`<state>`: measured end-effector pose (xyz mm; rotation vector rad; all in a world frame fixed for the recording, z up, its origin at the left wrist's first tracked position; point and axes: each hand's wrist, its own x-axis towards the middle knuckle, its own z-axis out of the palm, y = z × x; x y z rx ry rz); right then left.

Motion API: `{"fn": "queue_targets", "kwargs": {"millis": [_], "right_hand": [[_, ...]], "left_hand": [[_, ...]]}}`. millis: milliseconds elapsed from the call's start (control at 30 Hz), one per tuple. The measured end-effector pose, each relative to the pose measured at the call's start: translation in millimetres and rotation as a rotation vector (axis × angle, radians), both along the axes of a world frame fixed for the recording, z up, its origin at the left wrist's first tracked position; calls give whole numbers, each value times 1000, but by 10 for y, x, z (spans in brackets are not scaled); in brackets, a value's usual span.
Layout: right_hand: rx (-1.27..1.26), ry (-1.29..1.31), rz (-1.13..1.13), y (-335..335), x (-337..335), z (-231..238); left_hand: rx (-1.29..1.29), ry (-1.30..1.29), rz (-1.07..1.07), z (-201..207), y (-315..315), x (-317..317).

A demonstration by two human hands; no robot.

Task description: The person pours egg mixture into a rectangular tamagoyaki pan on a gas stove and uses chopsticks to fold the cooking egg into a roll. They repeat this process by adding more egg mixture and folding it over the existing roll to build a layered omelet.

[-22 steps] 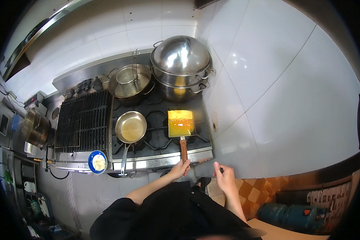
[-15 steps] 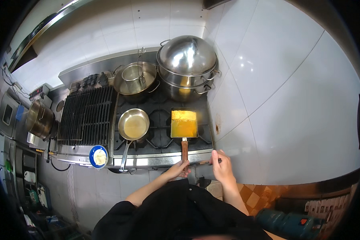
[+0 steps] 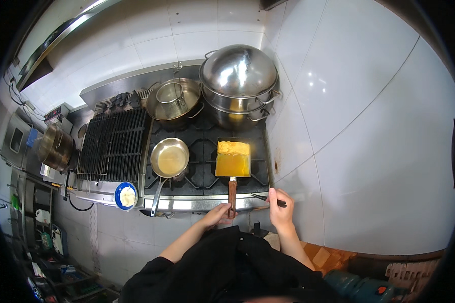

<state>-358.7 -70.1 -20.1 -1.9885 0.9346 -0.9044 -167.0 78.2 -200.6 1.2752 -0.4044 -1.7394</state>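
My left hand (image 3: 219,215) is closed round the wooden handle (image 3: 232,191) of a rectangular omelette pan (image 3: 249,166) on the stove's right front burner. Inside the pan, a folded omelette (image 3: 233,148) lies along the far side, and a smooth, glossy layer of egg (image 3: 232,168) covers the nearer part. To the right of the handle, my right hand (image 3: 281,209) grips thin dark chopsticks (image 3: 259,196). Their tips point left, over the stove's front edge, apart from the egg.
Left of the omelette pan sits a round frying pan (image 3: 170,157) with a little liquid. Behind stand a wide pot (image 3: 153,110) holding a strainer (image 3: 170,94) and a large lidded steamer pot (image 3: 240,70). A blue-rimmed bowl (image 3: 118,203) rests near the grill (image 3: 111,144). A tiled wall (image 3: 349,166) rises on the right.
My right hand has turned, so the chopsticks now show more of their length, pointing left. My left hand still holds the pan handle. The view has shifted slightly.
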Motion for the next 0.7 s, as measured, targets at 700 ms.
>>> {"fn": "queue_targets", "kwargs": {"millis": [700], "right_hand": [[-278, -248, 67, -422, 1253, -1235]], "left_hand": [[-137, -42, -67, 44, -197, -61]]}}
